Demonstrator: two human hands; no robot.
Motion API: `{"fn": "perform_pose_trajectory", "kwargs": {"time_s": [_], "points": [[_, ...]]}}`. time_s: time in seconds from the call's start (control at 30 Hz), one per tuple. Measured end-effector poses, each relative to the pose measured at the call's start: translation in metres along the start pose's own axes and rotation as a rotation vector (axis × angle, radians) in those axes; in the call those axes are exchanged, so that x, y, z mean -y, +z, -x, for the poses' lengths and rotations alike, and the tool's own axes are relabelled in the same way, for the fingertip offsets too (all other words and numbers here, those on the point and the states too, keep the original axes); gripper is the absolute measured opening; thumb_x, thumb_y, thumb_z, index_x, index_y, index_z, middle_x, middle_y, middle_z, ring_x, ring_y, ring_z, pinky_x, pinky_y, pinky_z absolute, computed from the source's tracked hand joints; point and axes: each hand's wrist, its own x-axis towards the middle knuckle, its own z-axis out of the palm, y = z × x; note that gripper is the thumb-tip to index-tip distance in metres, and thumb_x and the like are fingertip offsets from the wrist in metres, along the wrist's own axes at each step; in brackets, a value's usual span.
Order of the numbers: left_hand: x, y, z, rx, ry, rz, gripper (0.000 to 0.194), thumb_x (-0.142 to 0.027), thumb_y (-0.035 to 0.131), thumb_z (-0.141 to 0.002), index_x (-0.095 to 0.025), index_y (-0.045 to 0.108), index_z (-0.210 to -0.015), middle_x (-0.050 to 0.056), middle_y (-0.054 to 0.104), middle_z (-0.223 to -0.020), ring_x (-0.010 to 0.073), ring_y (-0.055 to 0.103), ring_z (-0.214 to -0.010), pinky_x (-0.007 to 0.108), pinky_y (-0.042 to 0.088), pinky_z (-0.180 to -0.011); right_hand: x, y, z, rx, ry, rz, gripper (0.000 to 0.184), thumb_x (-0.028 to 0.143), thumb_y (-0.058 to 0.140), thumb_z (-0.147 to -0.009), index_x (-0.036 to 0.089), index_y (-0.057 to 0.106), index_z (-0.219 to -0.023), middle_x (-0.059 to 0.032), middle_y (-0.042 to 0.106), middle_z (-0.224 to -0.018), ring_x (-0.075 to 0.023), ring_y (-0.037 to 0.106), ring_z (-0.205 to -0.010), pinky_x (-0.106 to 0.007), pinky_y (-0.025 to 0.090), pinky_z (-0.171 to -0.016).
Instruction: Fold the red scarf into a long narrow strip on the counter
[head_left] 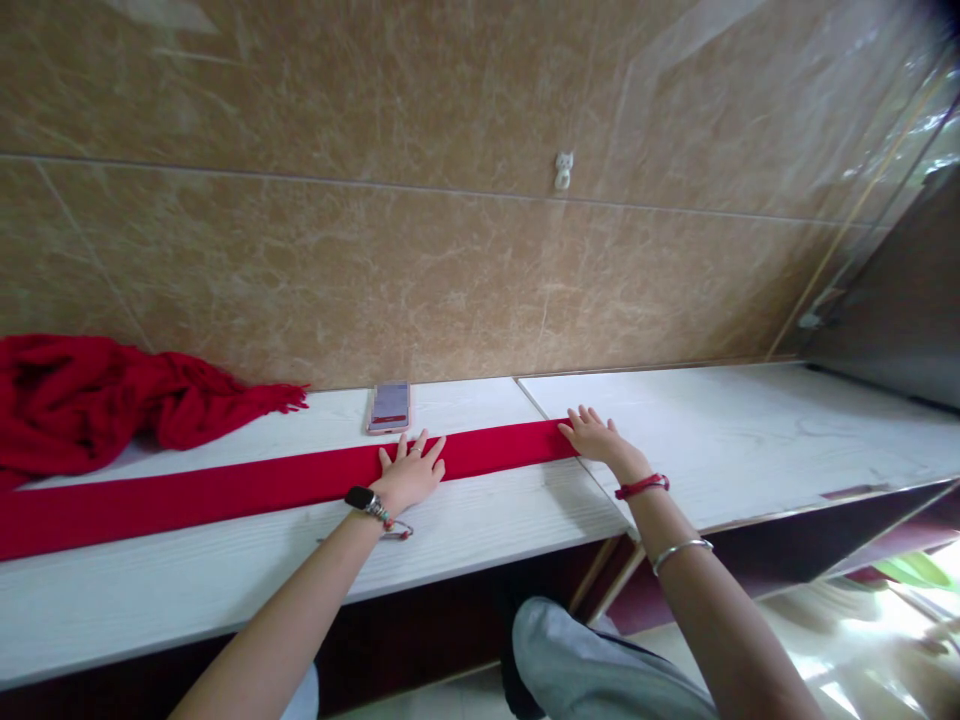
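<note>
A long red scarf (247, 487) lies as a flat, narrow band along the white cabinet top (480, 530), running from the left edge of the view to just past the seam. My left hand (411, 476) rests on the band with its fingers spread. At the band's right end, my right hand (595, 437) lies flat, fingers stretched out over the end. A phone (389, 408) with its screen lit lies just behind my left hand, apart from the band. Crumpled red fabric with a fringed end (172, 395) lies behind the band on the left.
A brown marbled tile wall (360, 260) rises directly behind the top. A small white cat-shaped piece (563, 170) is fixed to it. A dark grey panel (892, 290) stands at the right end. My knee (592, 660) is against the cabinet's front, below the edge.
</note>
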Motion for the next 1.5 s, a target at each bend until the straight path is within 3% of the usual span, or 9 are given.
{"fn": "perform_pose_trajectory", "kwargs": {"time_s": [0.2,0.43,0.63,0.77,0.87,1.03,1.17,1.33,1.5], "points": [[0.013,-0.004,0.004,0.037,0.061,0.012,0.054,-0.046,0.019,-0.090,-0.030,0.015,-0.141,0.004,0.004,-0.150,0.0324,0.001,-0.135,0.063,0.011,-0.100,0.081,-0.034,-0.007,-0.031,-0.259,-0.137,0.053,0.040,0.020,-0.093,0.014,0.028,-0.138,-0.0149,0.018,-0.147,-0.0277,0.012,-0.134,-0.053,0.019,-0.104],[0.059,-0.013,0.029,0.071,0.019,0.008,0.054,-0.048,0.019,-0.090,-0.029,0.017,-0.141,0.004,0.004,-0.150,0.0280,0.004,-0.136,0.052,0.012,-0.105,0.173,-0.021,-0.007,0.061,-0.514,-0.178,0.054,0.042,0.026,-0.091,0.012,0.032,-0.136,-0.0156,0.026,-0.144,-0.0303,0.020,-0.132,-0.056,0.025,-0.101],[0.144,-0.008,0.064,-0.047,-0.055,-0.039,0.052,-0.043,0.020,-0.091,-0.028,0.022,-0.140,0.003,0.014,-0.149,0.0222,0.012,-0.135,0.046,0.015,-0.106,0.184,-0.008,-0.009,0.022,-0.604,-0.133,0.046,0.033,0.026,-0.092,0.017,0.037,-0.134,-0.0148,0.031,-0.142,-0.0316,0.025,-0.130,-0.060,0.030,-0.096],[0.203,-0.008,0.086,-0.062,-0.210,-0.074,0.053,-0.043,0.019,-0.090,-0.025,0.022,-0.141,0.004,0.015,-0.148,0.0248,0.014,-0.135,0.048,0.018,-0.105,0.181,-0.005,-0.010,-0.005,-0.624,-0.079,0.045,0.032,0.027,-0.092,0.018,0.041,-0.132,-0.0155,0.031,-0.142,-0.0340,0.025,-0.130,-0.062,0.031,-0.094],[0.230,-0.008,0.098,-0.058,-0.342,-0.066,0.054,-0.044,0.018,-0.090,-0.026,0.020,-0.141,0.004,0.013,-0.149,0.0274,0.014,-0.135,0.051,0.019,-0.104,0.200,-0.014,-0.004,-0.095,-0.608,-0.072,0.051,0.036,0.029,-0.091,0.012,0.033,-0.136,-0.0178,0.028,-0.143,-0.0341,0.022,-0.131,-0.060,0.027,-0.098],[0.229,-0.007,0.104,-0.086,-0.404,-0.044,0.055,-0.047,0.019,-0.090,-0.027,0.021,-0.141,0.007,0.012,-0.149,0.0319,0.013,-0.134,0.053,0.017,-0.103,0.283,-0.040,0.027,-0.194,-0.874,-0.178,0.056,0.042,0.025,-0.092,0.011,0.028,-0.138,-0.0162,0.026,-0.144,-0.0311,0.018,-0.132,-0.055,0.024,-0.102],[0.213,-0.009,0.100,-0.065,-0.312,-0.003,0.055,-0.049,0.019,-0.089,-0.027,0.022,-0.140,0.008,0.013,-0.149,0.0321,0.012,-0.134,0.054,0.018,-0.102,0.342,-0.047,0.050,-0.123,-1.022,-0.274,0.061,0.048,0.023,-0.091,0.010,0.026,-0.139,-0.0149,0.023,-0.145,-0.0305,0.016,-0.133,-0.054,0.023,-0.103],[0.220,-0.011,0.097,-0.016,-0.266,0.016,0.056,-0.052,0.016,-0.089,-0.030,0.020,-0.140,0.003,0.010,-0.149,0.0285,0.009,-0.135,0.054,0.015,-0.103,0.360,-0.039,0.053,-0.100,-1.045,-0.266,0.061,0.048,0.022,-0.091,0.010,0.026,-0.139,-0.0150,0.025,-0.144,-0.0295,0.017,-0.133,-0.054,0.020,-0.104],[0.279,-0.011,0.113,-0.072,-0.419,-0.010,0.058,-0.052,0.017,-0.088,-0.027,0.021,-0.140,0.003,0.014,-0.149,0.0262,0.013,-0.135,0.051,0.016,-0.104,0.357,-0.032,0.049,-0.145,-1.074,-0.252,0.058,0.045,0.021,-0.092,0.012,0.027,-0.139,-0.0158,0.025,-0.143,-0.0286,0.021,-0.132,-0.054,0.023,-0.103]]}}
